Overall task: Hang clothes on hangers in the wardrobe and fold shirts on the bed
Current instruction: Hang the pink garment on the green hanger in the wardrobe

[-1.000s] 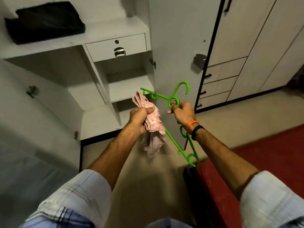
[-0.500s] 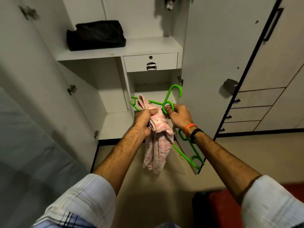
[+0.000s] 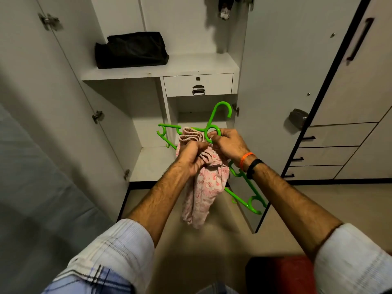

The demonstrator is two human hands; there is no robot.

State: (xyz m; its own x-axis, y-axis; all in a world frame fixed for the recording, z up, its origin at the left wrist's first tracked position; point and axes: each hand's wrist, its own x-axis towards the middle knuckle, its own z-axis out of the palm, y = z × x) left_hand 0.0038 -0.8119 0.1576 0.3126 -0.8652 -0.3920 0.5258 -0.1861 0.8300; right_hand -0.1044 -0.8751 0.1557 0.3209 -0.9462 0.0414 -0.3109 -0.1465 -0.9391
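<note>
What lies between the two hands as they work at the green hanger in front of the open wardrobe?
In the head view, the bunched pink patterned garment lies between the left hand and the right hand. It drapes over the green hanger, and both hands grip it.

- The green hanger passes behind the pink cloth and the right hand, so its middle bar is hidden.
- The left hand covers part of the cloth's bunched top.
- A dark item hanging at the top edge is cut off and cannot be identified.
- The red bed is cropped at the bottom edge.
</note>
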